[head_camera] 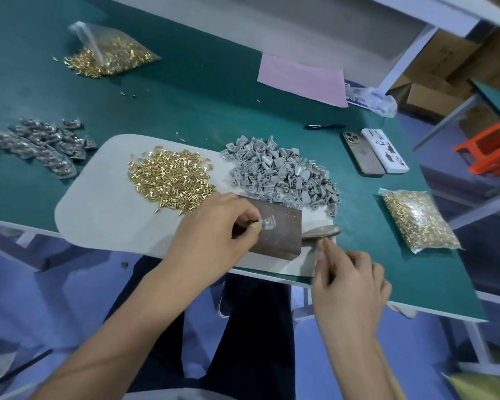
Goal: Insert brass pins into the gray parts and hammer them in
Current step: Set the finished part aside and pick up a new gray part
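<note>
A single gray part (267, 221) with a brass pin (267, 220) seated in it is held on the top face of a brown block (274, 230), which rests on a pale mat (98, 209) near the front edge of the green table (185, 90). The part is pinched at its left side between thumb and forefinger of the left hand (214, 229); a strip of tape is seen on the thumb tip. The handle of a small hammer (321, 231) is gripped by the curled fingers of the right hand (348, 284), and the hammer head is seen just beside the right edge of the block; whether it touches the mat cannot be told.

A loose heap of brass pins (169, 180) is found on the mat behind the left hand, and a pile of gray parts (280, 173) just to its right, behind the block. Finished metal-looking pieces (38, 145) are laid at the far left of the table. Two clear bags of pins are noted: one (110, 50) at the back left, one (419, 220) at the right. Two phones (374, 153) lie side by side, well apart from the work, and a pink sheet (300, 77) lies at the back
</note>
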`<state>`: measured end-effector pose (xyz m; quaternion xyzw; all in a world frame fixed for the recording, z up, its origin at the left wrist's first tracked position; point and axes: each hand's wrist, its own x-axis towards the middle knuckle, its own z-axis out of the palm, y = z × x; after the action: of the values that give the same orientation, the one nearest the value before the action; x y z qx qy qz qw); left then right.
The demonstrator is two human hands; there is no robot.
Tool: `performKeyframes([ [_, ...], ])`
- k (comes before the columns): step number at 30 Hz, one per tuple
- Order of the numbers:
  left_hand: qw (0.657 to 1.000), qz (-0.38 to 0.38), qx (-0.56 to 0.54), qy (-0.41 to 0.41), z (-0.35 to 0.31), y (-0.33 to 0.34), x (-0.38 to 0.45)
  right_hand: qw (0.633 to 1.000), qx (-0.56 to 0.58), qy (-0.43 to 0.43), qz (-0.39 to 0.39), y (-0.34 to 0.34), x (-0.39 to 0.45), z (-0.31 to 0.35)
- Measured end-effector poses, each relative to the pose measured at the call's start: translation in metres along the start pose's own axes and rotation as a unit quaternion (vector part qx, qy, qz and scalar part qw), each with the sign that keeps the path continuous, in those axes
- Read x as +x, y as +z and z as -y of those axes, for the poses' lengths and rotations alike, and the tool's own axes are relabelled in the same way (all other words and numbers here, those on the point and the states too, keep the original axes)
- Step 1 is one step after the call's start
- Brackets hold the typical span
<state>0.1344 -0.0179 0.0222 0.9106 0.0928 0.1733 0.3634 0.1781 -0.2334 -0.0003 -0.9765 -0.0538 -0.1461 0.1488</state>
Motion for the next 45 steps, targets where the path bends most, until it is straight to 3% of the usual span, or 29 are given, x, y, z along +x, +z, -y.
performKeyframes([
  [2,1.0,-0.01,-0.01,-0.004,0.003,-0.004,-0.002,0.999,0.041,-0.012,-0.026,0.001,0.003,0.014],
  [5,1.0,-0.024,-0.011,-0.004,0.009,-0.011,-0.005,0.984,0.136,-0.1,-0.065,-0.001,0.008,0.044],
  [9,0.999,-0.049,0.004,-0.012,0.022,-0.026,-0.01,0.946,0.226,-0.232,-0.008,0.002,0.017,0.089],
  [18,0.986,-0.128,0.047,-0.095,0.074,-0.069,-0.03,0.915,0.232,-0.314,0.103,0.028,0.017,0.173],
  [24,0.962,-0.163,0.109,-0.192,0.125,-0.104,-0.052,0.883,0.239,-0.351,0.199,0.061,0.0,0.242],
  [29,0.94,-0.176,0.143,-0.254,0.158,-0.12,-0.056,0.879,0.221,-0.339,0.254,0.084,-0.008,0.291],
  [34,0.927,-0.198,0.169,-0.271,0.171,-0.129,-0.04,0.892,0.217,-0.298,0.262,0.096,-0.002,0.315],
  [45,0.916,-0.241,0.147,-0.284,0.18,-0.134,-0.033,0.894,0.224,-0.301,0.244,0.105,0.0,0.334],
])
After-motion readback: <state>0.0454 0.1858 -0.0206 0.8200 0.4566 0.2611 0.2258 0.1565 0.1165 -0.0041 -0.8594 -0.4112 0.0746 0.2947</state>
